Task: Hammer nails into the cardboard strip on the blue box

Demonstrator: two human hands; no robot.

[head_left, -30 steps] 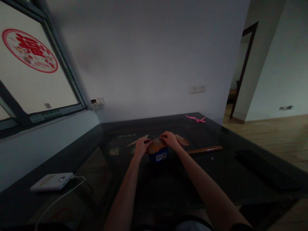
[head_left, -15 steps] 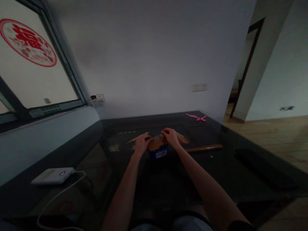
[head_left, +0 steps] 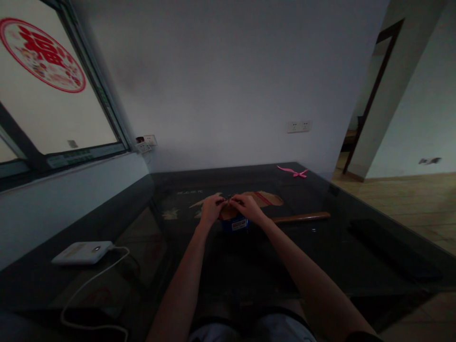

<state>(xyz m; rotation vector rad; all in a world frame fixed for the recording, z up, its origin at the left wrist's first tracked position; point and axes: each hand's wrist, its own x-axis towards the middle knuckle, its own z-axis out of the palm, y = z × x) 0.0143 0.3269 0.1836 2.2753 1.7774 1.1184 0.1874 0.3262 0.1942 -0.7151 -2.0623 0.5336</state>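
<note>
At the middle of the dark table my left hand (head_left: 213,209) and my right hand (head_left: 246,207) meet, fingers bent and pinched close together. Between the fingertips shows a bit of a dark wiry piece (head_left: 230,196); its shape is mostly covered. Just below the fingers is a blue box (head_left: 235,224) with a whitish label, an orange-brown part showing above it. A tan shape with a red stripe (head_left: 269,198) appears behind my right hand; whether it is printed or loose I cannot tell.
A brown wooden stick (head_left: 302,217) lies to the right, and a pink ribbon (head_left: 297,174) near the far edge. A white power bank (head_left: 83,252) with a cable (head_left: 94,280) is at left. A long black object (head_left: 395,249) rests at right. Behind stands a wall (head_left: 221,85).
My right hand has moved left, right up to my left hand. The dark wiry piece, stretched between the hands before, is now mostly hidden. The view has shifted slightly.
</note>
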